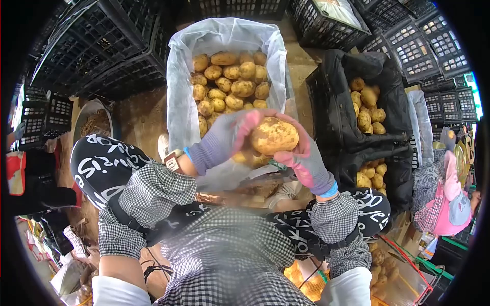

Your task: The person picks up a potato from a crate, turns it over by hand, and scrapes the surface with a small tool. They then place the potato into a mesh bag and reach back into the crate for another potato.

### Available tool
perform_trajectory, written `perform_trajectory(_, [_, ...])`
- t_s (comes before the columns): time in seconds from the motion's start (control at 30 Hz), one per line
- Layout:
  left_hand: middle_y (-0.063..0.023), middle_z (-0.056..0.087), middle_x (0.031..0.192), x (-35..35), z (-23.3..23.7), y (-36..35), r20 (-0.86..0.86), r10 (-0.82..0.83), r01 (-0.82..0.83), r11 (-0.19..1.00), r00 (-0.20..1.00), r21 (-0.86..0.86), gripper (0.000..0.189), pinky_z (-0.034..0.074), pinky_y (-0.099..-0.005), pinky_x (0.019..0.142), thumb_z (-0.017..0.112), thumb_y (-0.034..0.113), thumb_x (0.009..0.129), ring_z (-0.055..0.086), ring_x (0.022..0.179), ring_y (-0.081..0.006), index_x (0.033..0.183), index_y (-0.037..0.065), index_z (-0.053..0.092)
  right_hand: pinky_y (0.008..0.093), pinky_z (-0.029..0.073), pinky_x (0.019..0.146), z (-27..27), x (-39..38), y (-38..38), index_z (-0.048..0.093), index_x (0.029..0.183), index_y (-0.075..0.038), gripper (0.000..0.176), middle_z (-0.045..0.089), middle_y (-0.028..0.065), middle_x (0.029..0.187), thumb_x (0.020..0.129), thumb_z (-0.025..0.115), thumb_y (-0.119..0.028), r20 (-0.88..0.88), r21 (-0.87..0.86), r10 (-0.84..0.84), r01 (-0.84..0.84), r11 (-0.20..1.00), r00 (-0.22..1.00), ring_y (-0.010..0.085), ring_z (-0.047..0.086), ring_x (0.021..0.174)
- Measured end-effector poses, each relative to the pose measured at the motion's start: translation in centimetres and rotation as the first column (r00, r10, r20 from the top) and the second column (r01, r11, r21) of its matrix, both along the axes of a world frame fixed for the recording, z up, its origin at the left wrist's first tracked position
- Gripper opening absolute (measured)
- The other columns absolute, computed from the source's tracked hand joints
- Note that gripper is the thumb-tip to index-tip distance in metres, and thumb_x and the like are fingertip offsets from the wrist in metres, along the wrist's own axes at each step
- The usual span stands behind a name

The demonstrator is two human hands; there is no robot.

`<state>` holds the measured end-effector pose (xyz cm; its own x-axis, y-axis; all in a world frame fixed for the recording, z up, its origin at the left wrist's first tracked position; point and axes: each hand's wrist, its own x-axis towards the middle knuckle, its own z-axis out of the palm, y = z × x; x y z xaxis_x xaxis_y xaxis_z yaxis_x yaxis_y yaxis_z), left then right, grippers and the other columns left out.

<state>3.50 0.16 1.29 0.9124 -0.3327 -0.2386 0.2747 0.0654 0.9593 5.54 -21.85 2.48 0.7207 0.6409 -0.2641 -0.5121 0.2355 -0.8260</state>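
Cupping a potato (274, 136) above the lined crate (177, 97), left hand (220, 133) and right hand (308, 160) sensibly grip its sides; probably firm, bruisable.

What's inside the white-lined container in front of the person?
Inside the white-lined container are loosely piled potatoes. The left hand, right hand and held potato cover part of its near end; what lies beneath the top potatoes can't be seen.
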Motion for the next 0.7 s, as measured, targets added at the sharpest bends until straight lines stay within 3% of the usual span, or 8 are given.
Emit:
perform_trajectory(0.03, [-0.0080, 0.065, 0.115, 0.3, -0.7, -0.1, -0.028, 0.003, -0.005, 0.998, 1.000, -0.061, 0.070, 0.054, -0.0255, 0.069, 0.050, 0.059, 0.097, 0.065, 0.087, -0.0125, 0.142, 0.004, 0.048, 0.0323, 0.044, 0.106, -0.1, 0.0, -0.1, 0.031, 0.152, -0.001, 0.097, 0.048, 0.0086, 0.141, 0.075, 0.088, -0.016, 0.010, -0.006, -0.004, 0.004, 1.000, 1.000, 0.0178, 0.052, 0.127])
perform_trajectory(0.13, [-0.0075, 0.064, 0.119, 0.1, 0.7, -0.3, -0.093, -0.001, -0.004, 0.998, 0.996, -0.058, 0.072, 0.054, -0.0246, 0.074, 0.059, 0.055, 0.095, 0.064, 0.093, -0.0117, 0.142, 0.001, 0.046, 0.0308, 0.044, 0.105, -1.1, -0.1, -0.3, 0.032, 0.151, -0.002, 0.093, 0.047, 0.0083, 0.141, 0.076, 0.086, -0.013, 0.104, -0.065, -0.018, 0.025, 0.998, 0.994, 0.0166, 0.052, 0.126])
perform_trajectory(0.2, [-0.0071, 0.061, 0.125, -0.1, 0.7, -0.5, -0.047, -0.077, 0.081, 0.993, 0.996, 0.082, 0.067, 0.050, -0.0265, 0.098, 0.064, 0.047, 0.095, 0.061, 0.111, -0.0151, 0.140, -0.001, 0.048, 0.0295, 0.043, 0.104, -2.9, -0.1, -0.5, 0.034, 0.151, -0.002, 0.091, 0.046, 0.0082, 0.142, 0.077, 0.085, -0.011, 0.250, -0.160, -0.015, 0.056, 0.986, 0.968, 0.0160, 0.051, 0.126])
perform_trajectory(0.3, [-0.0064, 0.058, 0.129, -0.7, 0.0, -1.2, 0.019, 0.006, -0.003, 0.987, 1.000, -0.161, 0.073, 0.049, -0.0267, 0.100, 0.069, 0.044, 0.092, 0.059, 0.115, -0.0156, 0.145, 0.002, 0.043, 0.0288, 0.041, 0.107, -3.3, 0.2, -0.8, 0.036, 0.151, -0.003, 0.079, 0.048, 0.0124, 0.145, 0.084, 0.077, -0.005, 0.728, -0.410, 0.172, 0.221, 0.885, 0.664, 0.0189, 0.047, 0.131])
perform_trajectory(0.4, [-0.0068, 0.057, 0.130, -1.0, -0.7, -1.6, -0.011, 0.048, -0.049, 0.961, 0.999, -0.273, 0.066, 0.048, -0.0285, 0.104, 0.069, 0.041, 0.093, 0.057, 0.118, -0.0162, 0.143, 0.005, 0.047, 0.0315, 0.042, 0.106, -4.2, -0.2, -0.6, 0.039, 0.149, -0.004, 0.076, 0.051, 0.0133, 0.143, 0.084, 0.077, -0.008, 0.399, -0.232, -0.032, 0.135, 0.963, 0.916, 0.0213, 0.049, 0.131])
perform_trajectory(0.47, [-0.0070, 0.056, 0.133, -0.9, 0.1, -1.5, -0.006, 0.057, -0.057, 0.978, 0.998, -0.200, 0.062, 0.048, -0.0292, 0.103, 0.068, 0.041, 0.094, 0.056, 0.120, -0.0164, 0.141, 0.005, 0.051, 0.0338, 0.042, 0.106, -3.7, -0.4, -0.5, 0.042, 0.147, -0.004, 0.072, 0.055, 0.0147, 0.138, 0.084, 0.077, -0.012, 0.332, -0.186, -0.038, 0.105, 0.977, 0.943, 0.0242, 0.051, 0.130])
perform_trajectory(0.6, [-0.0068, 0.055, 0.135, -1.1, 0.8, -1.8, 0.004, 0.064, -0.063, 0.991, 0.998, -0.119, 0.057, 0.046, -0.0308, 0.104, 0.066, 0.041, 0.095, 0.055, 0.121, -0.0171, 0.135, 0.003, 0.056, 0.0364, 0.044, 0.102, -3.7, -1.1, 0.2, 0.051, 0.138, -0.005, 0.057, 0.062, 0.0156, 0.125, 0.089, 0.074, -0.022, 0.748, -0.370, 0.048, 0.357, 0.858, 0.662, 0.0279, 0.057, 0.121])
perform_trajectory(0.7, [-0.0075, 0.055, 0.135, -0.9, -1.1, -2.2, 0.168, 0.031, -0.020, 0.998, 0.985, -0.065, 0.059, 0.043, -0.0310, 0.105, 0.065, 0.044, 0.095, 0.055, 0.121, -0.0174, 0.136, 0.002, 0.056, 0.0381, 0.043, 0.101, -2.4, -0.6, 0.5, 0.057, 0.131, -0.005, 0.046, 0.061, 0.0141, 0.125, 0.094, 0.067, -0.029, 0.757, -0.301, 0.046, 0.286, 0.910, 0.652, 0.0275, 0.058, 0.117])
